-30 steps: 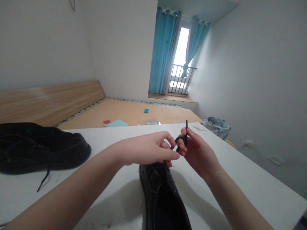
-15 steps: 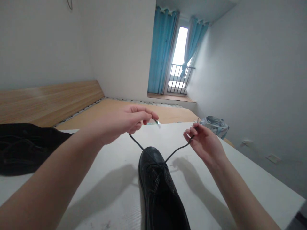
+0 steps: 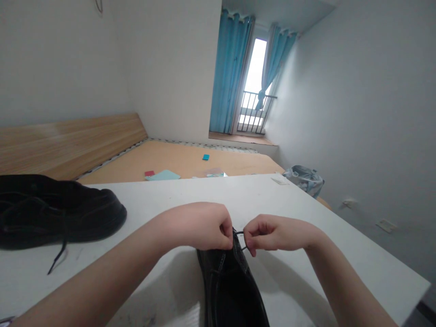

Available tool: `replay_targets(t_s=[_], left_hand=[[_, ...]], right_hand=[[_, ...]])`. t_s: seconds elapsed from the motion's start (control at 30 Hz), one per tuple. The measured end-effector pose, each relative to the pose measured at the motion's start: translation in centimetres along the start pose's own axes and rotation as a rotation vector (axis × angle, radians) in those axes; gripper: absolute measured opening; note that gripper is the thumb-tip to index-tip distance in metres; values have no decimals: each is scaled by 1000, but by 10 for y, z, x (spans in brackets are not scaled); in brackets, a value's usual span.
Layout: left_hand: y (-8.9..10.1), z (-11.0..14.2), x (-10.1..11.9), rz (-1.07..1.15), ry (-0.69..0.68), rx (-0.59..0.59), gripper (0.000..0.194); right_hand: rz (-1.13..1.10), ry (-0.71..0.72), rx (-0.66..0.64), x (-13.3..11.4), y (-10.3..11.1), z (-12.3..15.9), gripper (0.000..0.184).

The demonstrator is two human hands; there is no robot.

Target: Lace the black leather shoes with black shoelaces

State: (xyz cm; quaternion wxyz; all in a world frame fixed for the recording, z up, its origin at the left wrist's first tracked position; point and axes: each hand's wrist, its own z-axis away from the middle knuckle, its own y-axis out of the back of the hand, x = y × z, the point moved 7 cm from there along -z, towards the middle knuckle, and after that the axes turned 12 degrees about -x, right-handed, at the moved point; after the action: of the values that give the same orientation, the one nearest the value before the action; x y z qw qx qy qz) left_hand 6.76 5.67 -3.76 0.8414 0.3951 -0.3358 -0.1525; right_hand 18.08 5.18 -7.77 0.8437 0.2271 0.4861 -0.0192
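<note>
A black lace-up shoe point(image 3: 214, 290) lies on the white table point(image 3: 170, 200), its toe pointing away from me and its opening near me. My left hand point(image 3: 200, 227) is closed low over the shoe's front and hides the toe and part of the lacing. Just right of the shoe, my right hand point(image 3: 275, 234) pinches the dark shoelace point(image 3: 240, 233). Short stretches of this lace run between the fingers of both hands. The lace ends are hidden in the hands.
Another black shoe point(image 3: 78, 209) with a dangling lace lies on the table's left side. Beyond the table is a tan bed surface point(image 3: 177, 156) with small coloured items. A patterned bag or bin point(image 3: 304, 179) stands past the right corner.
Both hands have come down and toward each other from raised, spread positions holding the lace ends. They now meet close at the shoe's lacing. The second shoe is less covered by my left arm.
</note>
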Motion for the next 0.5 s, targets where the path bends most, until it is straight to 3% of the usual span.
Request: replay_targets(t_s=[0.3,0.5], left_hand=[[0,0,10,-142,20,154,20],[-4,-6,10,-137,6,114,19]], right_hand=[[-73,8,-28,4,-7,-4,23],[-176,29,-51,13,-6,-9,42]])
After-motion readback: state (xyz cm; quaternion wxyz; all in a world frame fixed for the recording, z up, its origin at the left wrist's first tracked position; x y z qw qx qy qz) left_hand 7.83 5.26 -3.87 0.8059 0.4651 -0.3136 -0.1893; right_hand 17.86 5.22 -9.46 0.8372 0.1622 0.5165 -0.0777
